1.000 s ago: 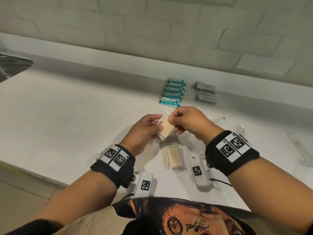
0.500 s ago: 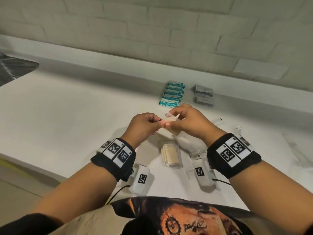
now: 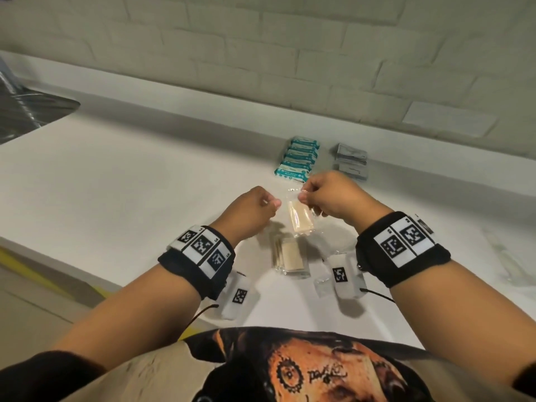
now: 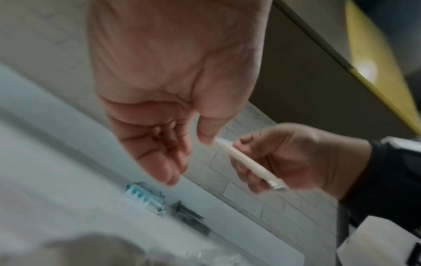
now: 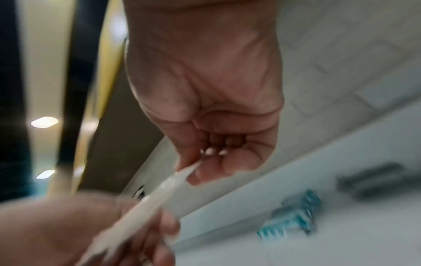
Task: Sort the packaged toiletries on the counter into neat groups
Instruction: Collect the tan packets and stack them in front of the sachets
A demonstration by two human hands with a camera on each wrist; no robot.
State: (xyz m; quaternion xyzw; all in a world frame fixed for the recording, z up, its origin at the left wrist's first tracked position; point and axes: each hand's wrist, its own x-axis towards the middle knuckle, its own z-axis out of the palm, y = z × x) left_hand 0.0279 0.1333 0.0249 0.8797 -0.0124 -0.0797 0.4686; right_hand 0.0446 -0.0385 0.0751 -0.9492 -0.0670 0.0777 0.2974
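Observation:
My right hand [image 3: 303, 195] pinches the top edge of a clear packet of beige strips [image 3: 300, 221], which hangs tilted above the white counter [image 3: 130, 184]. The left wrist view shows the same packet [image 4: 248, 165] edge-on in my right hand [image 4: 284, 156]. My left hand [image 3: 272, 203] hovers just left of it with fingers curled to the palm. Its thumb tip sits by the packet's top end, and no pinch shows. Under the hands lies a small stack of matching beige packets [image 3: 290, 255]. Further back are a row of teal packets [image 3: 298, 158] and a pile of grey packets [image 3: 352, 161].
Small clear packets [image 3: 322, 285] lie by my right wrist, and more clear wrappers [image 3: 504, 256] lie at the far right. A metal sink [image 3: 29, 108] is at the far left. A tiled wall backs the counter, whose front edge runs near my body.
Both hands pinched the beige packet together before. My left hand has since drawn a little to the left, and the packet now hangs from my right hand alone.

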